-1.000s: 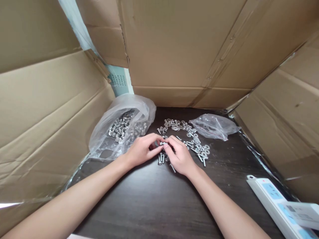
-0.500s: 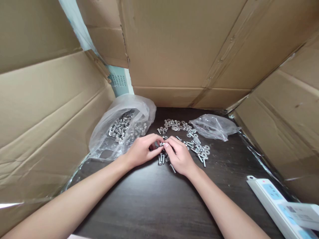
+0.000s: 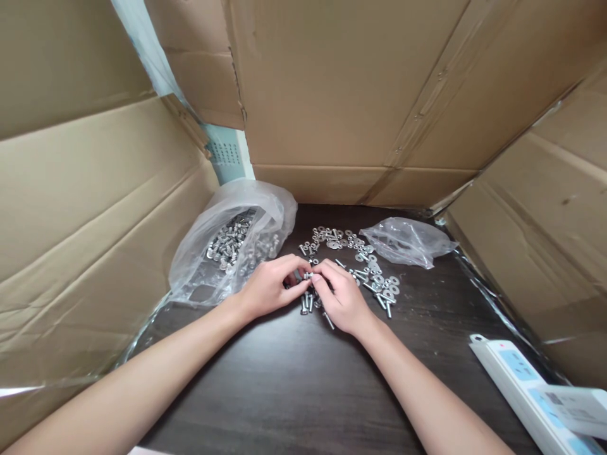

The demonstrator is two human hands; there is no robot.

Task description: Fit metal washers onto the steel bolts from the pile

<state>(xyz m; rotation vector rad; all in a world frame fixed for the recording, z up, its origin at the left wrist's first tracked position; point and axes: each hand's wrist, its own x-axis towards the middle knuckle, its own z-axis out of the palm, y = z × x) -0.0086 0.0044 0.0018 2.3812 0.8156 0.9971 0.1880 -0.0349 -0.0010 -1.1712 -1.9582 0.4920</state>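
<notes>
A small silvery bolt (image 3: 308,275) is pinched between the fingertips of both hands, low over the dark table. My left hand (image 3: 270,285) has its thumb and fingers closed on the bolt from the left. From the right, my right hand (image 3: 344,300) pinches its other end. A nut or washer on the bolt is too small to make out for certain. Several loose bolts (image 3: 307,304) lie just below the fingers, partly hidden by my right hand. Behind and to the right are scattered washers (image 3: 389,291), nuts and more bolts (image 3: 361,275).
An open clear plastic bag (image 3: 190,272) holding many assembled bolts (image 3: 227,246) stands on the left. A crumpled plastic bag (image 3: 408,241) lies at the back right. A white power strip (image 3: 509,385) sits at the right front. Cardboard walls (image 3: 351,95) enclose the table (image 3: 265,392).
Both hands stay in the same place on the bolt, with only a very slight shift of the fingertips. Everything else is unmoved.
</notes>
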